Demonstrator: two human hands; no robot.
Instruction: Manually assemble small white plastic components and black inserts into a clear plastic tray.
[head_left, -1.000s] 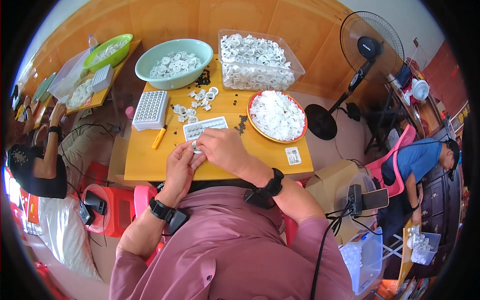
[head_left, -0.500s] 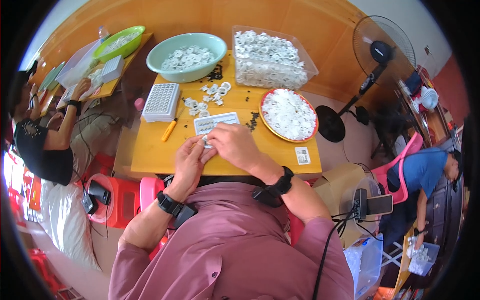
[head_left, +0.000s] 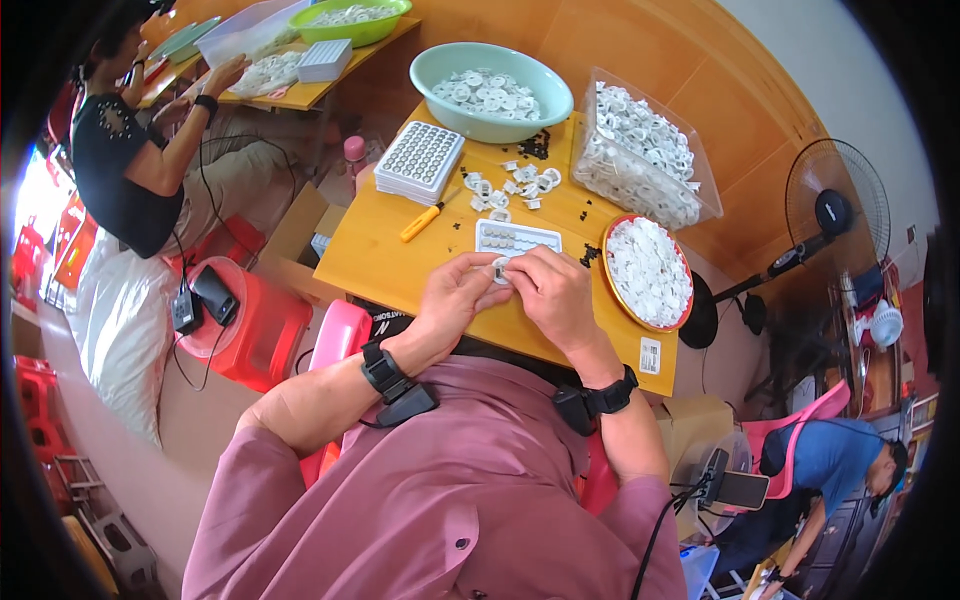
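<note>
Above the near edge of the yellow table, a small white plastic part (head_left: 500, 268) with a dark spot is pinched between my two hands. My left hand (head_left: 455, 300) grips it from the left by thumb and fingers. From the other side, the fingertips of my right hand (head_left: 556, 298) close on the same part and cover some of it. Just beyond my fingers lies a shallow white tray (head_left: 545, 240) holding several small round silvery pieces. A loose group of white plastic parts (head_left: 528, 180) is spread behind it.
Farther back stand a pale green basin (head_left: 440, 100) and a clear bin (head_left: 640, 205), both with white parts. A red-rimmed plate (head_left: 660, 325) of white pieces sits right. Left are stacked white trays (head_left: 405, 185) and a yellow-handled tool (head_left: 420, 223). Co-workers sit at both sides.
The view has turned, so the table now appears farther right and tilted. Both my hands stay together on the white part, and the right hand's fingers have shifted slightly around it.
</note>
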